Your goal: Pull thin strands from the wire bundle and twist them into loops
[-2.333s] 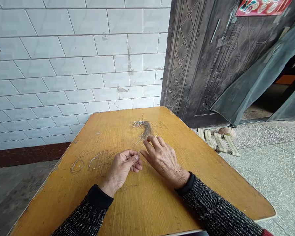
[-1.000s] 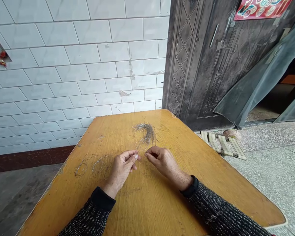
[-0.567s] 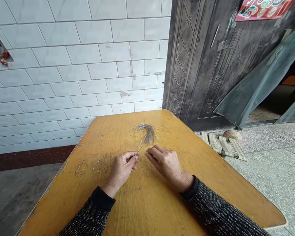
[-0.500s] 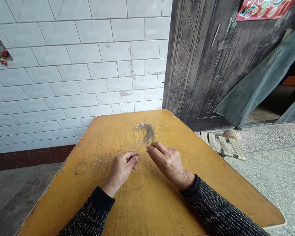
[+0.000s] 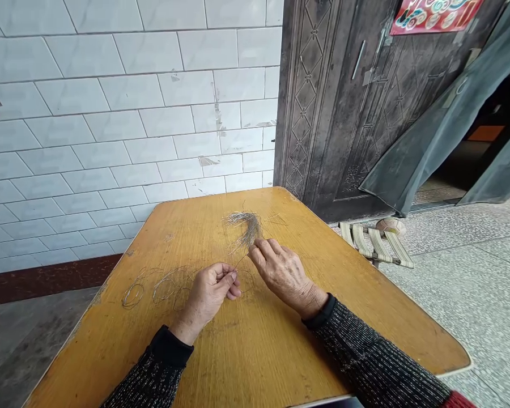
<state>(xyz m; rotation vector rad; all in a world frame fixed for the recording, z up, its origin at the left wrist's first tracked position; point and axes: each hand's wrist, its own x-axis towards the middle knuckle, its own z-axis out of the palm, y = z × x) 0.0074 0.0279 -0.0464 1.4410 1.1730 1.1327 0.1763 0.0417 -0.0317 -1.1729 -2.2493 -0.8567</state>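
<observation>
My left hand (image 5: 212,292) pinches a thin wire (image 5: 240,261) between thumb and forefinger, over the middle of the table. The wire slants up and right toward my right hand (image 5: 283,275). That hand's fingers are bent and drawn together at the wire's far end; their tips are partly hidden. Just beyond the right fingertips lies a curved bundle of thin silvery wires (image 5: 252,228). To the left of my left hand rest loose wire coils (image 5: 134,296), one partly hidden behind the wrist. A faint wire loop shows between the hands.
The wooden table (image 5: 255,357) has a rounded far edge near the white tiled wall (image 5: 123,107). A dark carved door (image 5: 335,113) and a grey curtain (image 5: 433,130) stand at the right. A low strapped stool (image 5: 376,243) is on the floor beside the table.
My right hand has turned slightly and its fingertips have come down to the wire's end. My left hand keeps its pinch. The whole view has shifted a little to the right.
</observation>
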